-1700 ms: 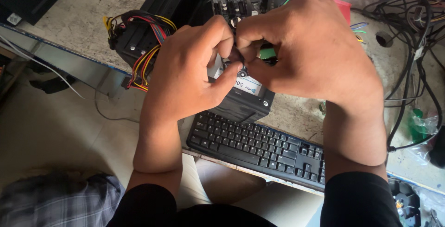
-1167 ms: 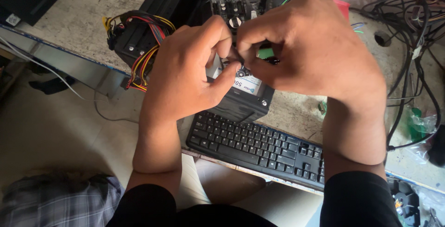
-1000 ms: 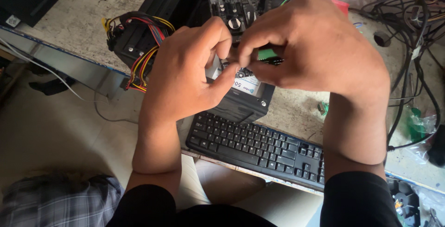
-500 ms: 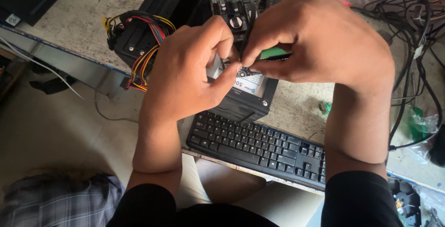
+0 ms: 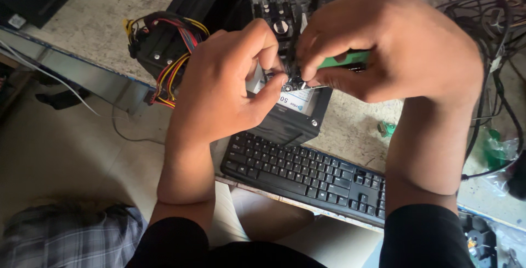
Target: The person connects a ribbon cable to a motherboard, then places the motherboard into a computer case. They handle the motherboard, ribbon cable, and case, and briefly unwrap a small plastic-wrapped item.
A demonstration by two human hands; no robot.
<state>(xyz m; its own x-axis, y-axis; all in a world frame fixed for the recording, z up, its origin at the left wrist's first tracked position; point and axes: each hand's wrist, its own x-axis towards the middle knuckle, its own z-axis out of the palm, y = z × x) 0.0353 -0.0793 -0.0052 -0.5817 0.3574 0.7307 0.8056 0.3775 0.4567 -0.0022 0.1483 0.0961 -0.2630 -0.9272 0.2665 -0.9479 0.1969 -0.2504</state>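
Hiding most of the black drive (image 5: 293, 120): both hands (image 5: 307, 76).

White rectangular label (image 5: 298, 101) – atop black drive (image 5: 290, 123); partly hand-covered

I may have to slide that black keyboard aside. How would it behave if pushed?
The keyboard looks like a stiff, flat slab, so it would probably slide in one piece, not roll or tip. Its near edge seems to overhang the table, so a push toward the person might drop it.
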